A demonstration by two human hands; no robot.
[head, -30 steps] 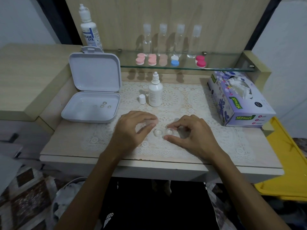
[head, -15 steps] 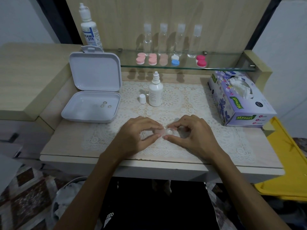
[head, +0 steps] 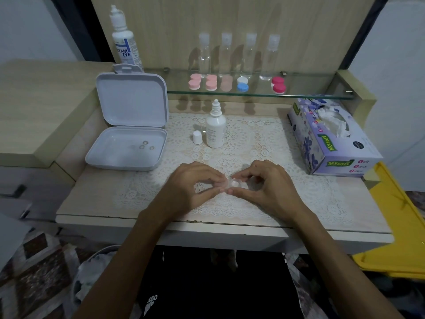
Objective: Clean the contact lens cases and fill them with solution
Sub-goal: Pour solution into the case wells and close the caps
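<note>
At the centre of the frame, the left hand [head: 192, 184] and the right hand [head: 266, 185] meet over a small clear contact lens case [head: 233, 183] lying on the lace mat [head: 264, 143] that covers the surface [head: 96, 196]. The left hand pinches the case's left end between thumb and fingertips; the right hand pinches its right end the same way, with a pale round well showing between them. Above the hands, a white dropper bottle [head: 215, 127] stands upright on the mat with its loose white cap [head: 197, 137] just beside it on the left. At middle left an open white box [head: 128, 134] holds a few small rings. At right sits a tissue box [head: 331, 139]. On the glass shelf [head: 310, 94] at the top stand 4 clear bottles [head: 238, 57] behind several coloured lens cases [head: 211, 82], and a tall solution bottle [head: 124, 42] stands at upper left.
</note>
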